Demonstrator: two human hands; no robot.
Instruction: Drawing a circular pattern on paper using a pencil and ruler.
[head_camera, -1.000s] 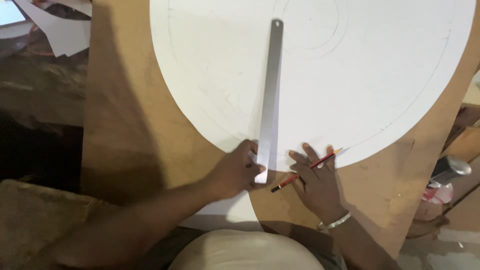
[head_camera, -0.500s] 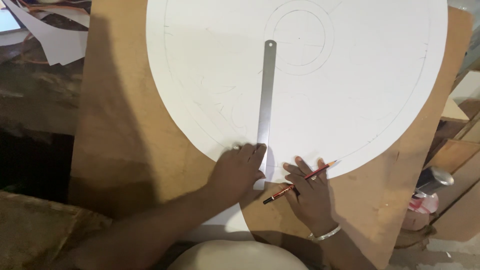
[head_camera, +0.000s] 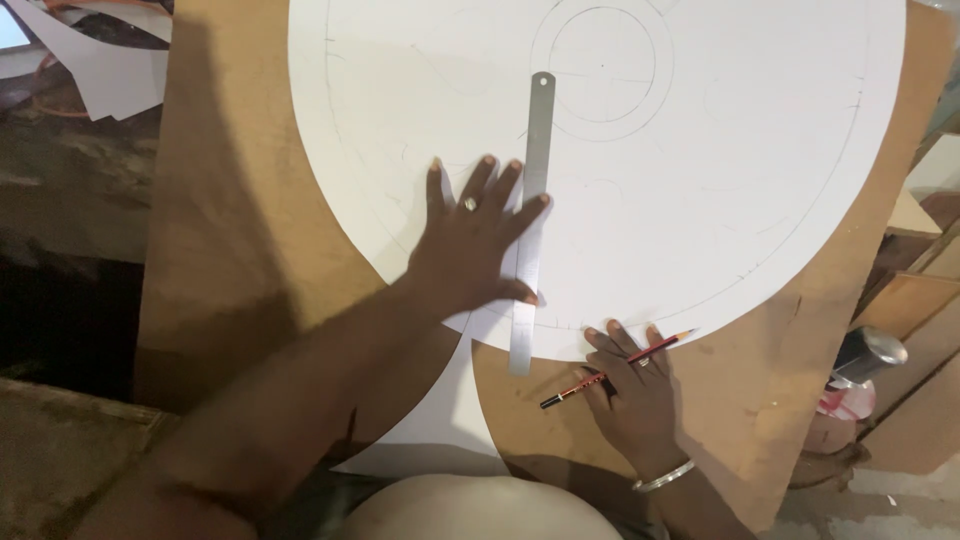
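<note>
A: Two hands on the bench?
B: Yes. Left hand (head_camera: 478, 240) spread flat, pinning ruler (head_camera: 531, 220) on white disc (head_camera: 700, 200). Right hand (head_camera: 630, 385) grips pencil (head_camera: 615, 368) at the disc's near edge.

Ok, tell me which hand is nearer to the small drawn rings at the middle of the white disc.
Left. The left hand lies spread on the white disc, pressing the steel ruler just below the rings. The right hand, holding the pencil, sits at the disc's near edge.
</note>
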